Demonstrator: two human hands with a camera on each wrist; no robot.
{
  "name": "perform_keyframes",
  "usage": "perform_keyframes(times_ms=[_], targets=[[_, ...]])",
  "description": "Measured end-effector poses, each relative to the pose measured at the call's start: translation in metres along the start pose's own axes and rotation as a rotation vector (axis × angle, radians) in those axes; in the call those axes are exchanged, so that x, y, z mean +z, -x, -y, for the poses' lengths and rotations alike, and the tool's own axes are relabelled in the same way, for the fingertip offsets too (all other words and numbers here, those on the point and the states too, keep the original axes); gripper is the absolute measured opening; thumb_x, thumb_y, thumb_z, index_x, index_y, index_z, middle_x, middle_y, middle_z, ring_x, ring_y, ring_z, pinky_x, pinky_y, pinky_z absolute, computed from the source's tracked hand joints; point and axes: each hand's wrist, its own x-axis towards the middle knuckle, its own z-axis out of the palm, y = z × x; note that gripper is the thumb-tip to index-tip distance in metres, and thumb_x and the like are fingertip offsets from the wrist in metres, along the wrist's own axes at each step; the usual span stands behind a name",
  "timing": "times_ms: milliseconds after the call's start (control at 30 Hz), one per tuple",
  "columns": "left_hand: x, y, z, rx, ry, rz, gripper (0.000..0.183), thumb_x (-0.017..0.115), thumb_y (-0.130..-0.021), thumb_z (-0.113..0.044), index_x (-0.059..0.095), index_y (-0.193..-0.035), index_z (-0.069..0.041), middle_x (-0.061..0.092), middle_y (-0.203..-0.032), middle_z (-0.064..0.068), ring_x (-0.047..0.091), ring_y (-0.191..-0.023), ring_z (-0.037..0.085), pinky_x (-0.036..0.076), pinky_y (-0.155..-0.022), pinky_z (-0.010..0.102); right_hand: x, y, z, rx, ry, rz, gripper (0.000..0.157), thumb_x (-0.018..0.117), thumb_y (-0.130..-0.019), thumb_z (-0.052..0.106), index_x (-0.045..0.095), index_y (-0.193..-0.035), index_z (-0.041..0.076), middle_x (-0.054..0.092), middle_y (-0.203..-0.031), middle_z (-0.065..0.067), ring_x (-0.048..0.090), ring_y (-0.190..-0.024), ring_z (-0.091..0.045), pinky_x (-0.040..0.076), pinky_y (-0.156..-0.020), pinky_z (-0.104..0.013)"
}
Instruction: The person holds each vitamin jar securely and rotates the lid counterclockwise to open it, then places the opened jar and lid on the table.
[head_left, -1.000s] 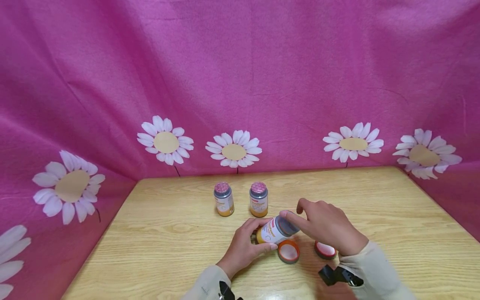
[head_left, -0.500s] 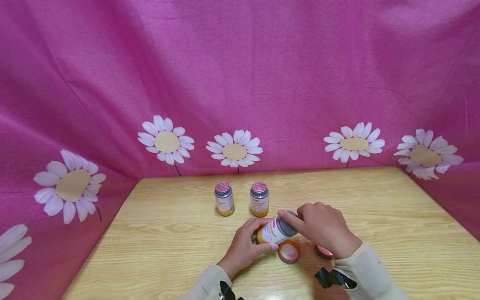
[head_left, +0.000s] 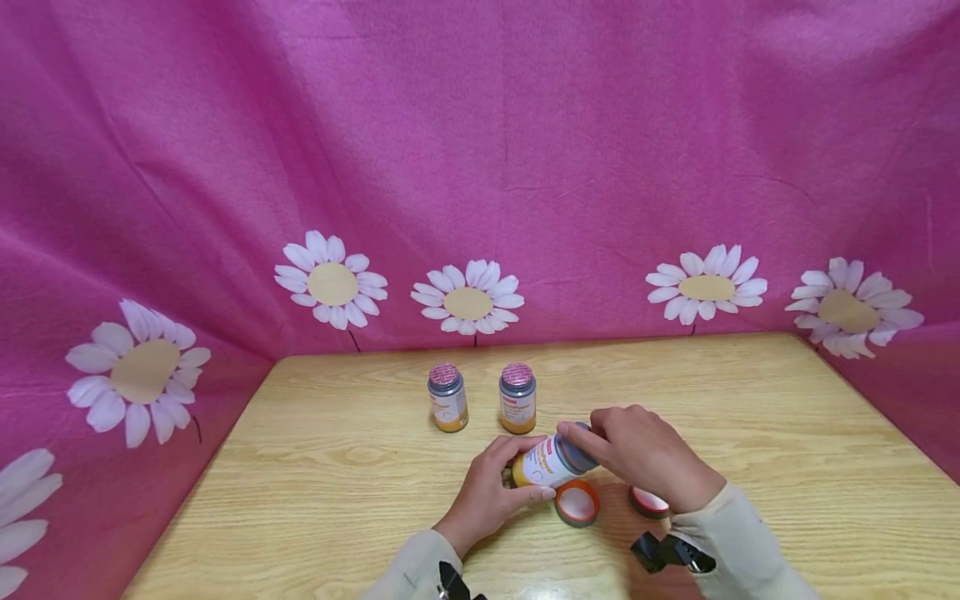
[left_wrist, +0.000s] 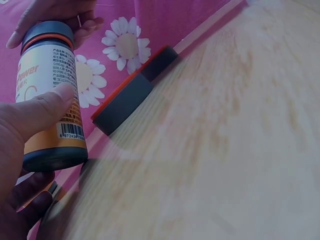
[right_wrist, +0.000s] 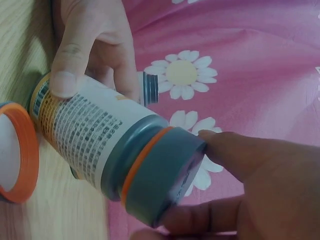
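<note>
My left hand [head_left: 483, 504] grips the body of a supplement bottle [head_left: 542, 465] with a white and yellow label, held tilted with its top toward the right. On the bottle's neck sits a grey screw lid [right_wrist: 162, 175] with an orange inner rim showing. The thumb and fingers of my right hand [head_left: 652, 457] pinch that lid by its edge. In the left wrist view the bottle's dark base [left_wrist: 55, 159] faces the camera. Beneath the bottle, a loose lid [head_left: 577, 503] lies inside up on the table. Another loose lid [head_left: 649, 502] is partly covered by the right hand.
Two similar bottles [head_left: 449, 408] [head_left: 518, 408] stand upright behind the hands, without lids, their mouths covered by pink patterned seals. The wooden table [head_left: 322, 467] meets a pink cloth [head_left: 585, 167] with printed daisies at the back and sides.
My right hand has moved slightly left and its fingers have closed onto the bottle's lid. The left hand and the bottle have stayed nearly still.
</note>
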Motion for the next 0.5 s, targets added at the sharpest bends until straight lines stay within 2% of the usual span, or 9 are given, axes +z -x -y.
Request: perform_keyframes(times_ms=[267,367,500], targets=[[0.0008,-0.0004,-0.0006,-0.012,0.002,0.003,0.058,0.08,-0.076,-0.039,0.058,-0.129,-0.031,0.057,-0.122,-0.012,0.052,-0.108,0.007,0.042,-0.096,0.032,-0.0004,0.0012,-0.0046,-0.098,-0.09,-0.041,0.035,0.065,-0.089,0.045,0.05,-0.08,0.014,0.049,-0.059,0.005,0.044,-0.055,-0.012,0.036,-0.052,-0.028],[0.0005,-0.0003,-0.0005,-0.016,0.002,0.002,0.058,0.08,-0.076,-0.039,0.058,-0.129,-0.031,0.057,-0.122,-0.012,0.052,-0.108,0.008,0.042,-0.096,0.032,-0.002,0.0017,-0.006,-0.122,-0.133,-0.025,0.035,0.068,-0.088,0.041,0.05,-0.092,0.012,0.05,-0.06,0.004,0.045,-0.055,-0.012,0.037,-0.051,-0.028],[0.0,0.0001,-0.0001,-0.02,0.001,0.004,0.058,0.08,-0.077,-0.039,0.058,-0.13,-0.031,0.056,-0.123,-0.012,0.052,-0.11,0.008,0.041,-0.097,0.033,-0.0045,0.0012,-0.0064,-0.145,-0.155,0.03,0.042,0.07,-0.087,0.039,0.054,-0.109,0.007,0.053,-0.067,0.005,0.048,-0.058,-0.011,0.04,-0.054,-0.028]])
